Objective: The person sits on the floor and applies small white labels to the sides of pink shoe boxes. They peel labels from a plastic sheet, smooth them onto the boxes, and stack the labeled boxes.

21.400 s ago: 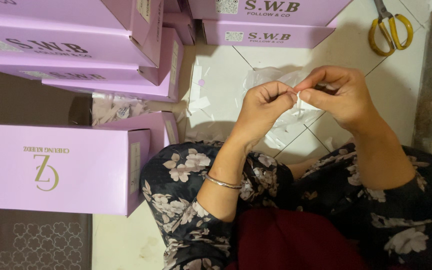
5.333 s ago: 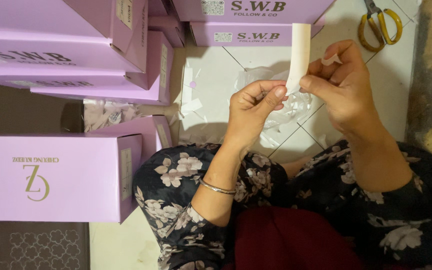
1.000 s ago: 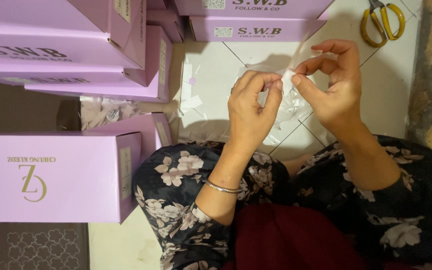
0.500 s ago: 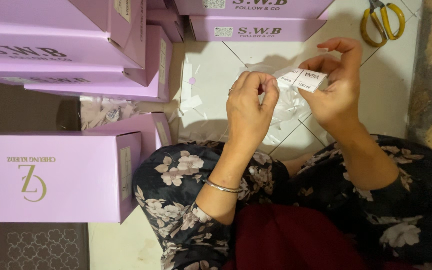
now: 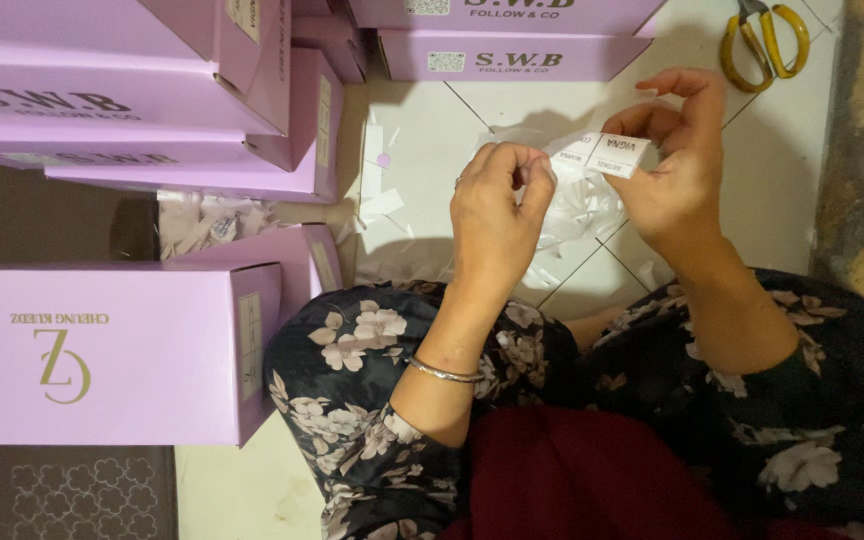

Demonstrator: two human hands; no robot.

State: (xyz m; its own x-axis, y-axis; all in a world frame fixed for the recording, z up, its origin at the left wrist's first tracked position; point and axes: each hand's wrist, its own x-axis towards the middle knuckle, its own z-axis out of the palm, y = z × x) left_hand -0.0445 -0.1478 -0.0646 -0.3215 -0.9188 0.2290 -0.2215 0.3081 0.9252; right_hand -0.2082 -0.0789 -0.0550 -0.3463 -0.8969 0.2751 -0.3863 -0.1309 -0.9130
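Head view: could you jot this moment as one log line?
left hand: pinching at white label's end | right hand: holding white label | nearby: yellow scissors, lilac boxes, paper scraps

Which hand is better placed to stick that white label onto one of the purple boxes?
Probably the right hand: it already pinches the white label. The left hand only touches the clear wrapper, though it is nearer the purple boxes.

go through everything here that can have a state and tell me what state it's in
Left hand: fingers pinched together, near the label.
Right hand: pinching a white label.
Label: held up, print facing camera.
Scissors: lying on the tile, unheld.
Purple boxes: closed, stacked at left.
Paper scraps: loose, heaped between boxes.
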